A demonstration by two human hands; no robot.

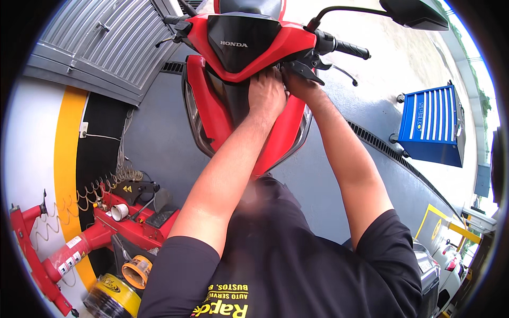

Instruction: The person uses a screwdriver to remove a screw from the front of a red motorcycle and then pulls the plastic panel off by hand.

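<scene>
Head view has a glossy red, V-shaped plastic handlebar cowl (pixel 289 45) straight ahead, part of a red-and-black scooter (pixel 216 119) on a smooth grey floor (pixel 154 127). The bare left hand (pixel 266 93) and bare right hand (pixel 301 87) sit side by side at the cowl's lower edge. The left fingers look extended and close together, tips reaching up to the edge; the right fingers are hidden behind an angular black plastic piece (pixel 303 71), so whether either hand pinches anything I cannot tell.

With the spot covered by the hands, touch is probably the better guide: let one hand steady the cowl while the other feels along its underside. Light, even pressure seems wise, since a sharp pull could crack thin plastic. Both forearms are best held off the shiny red front panels (pixel 283 139), and the handlebar's black rubber grip (pixel 352 49) shouldn't swing.
</scene>
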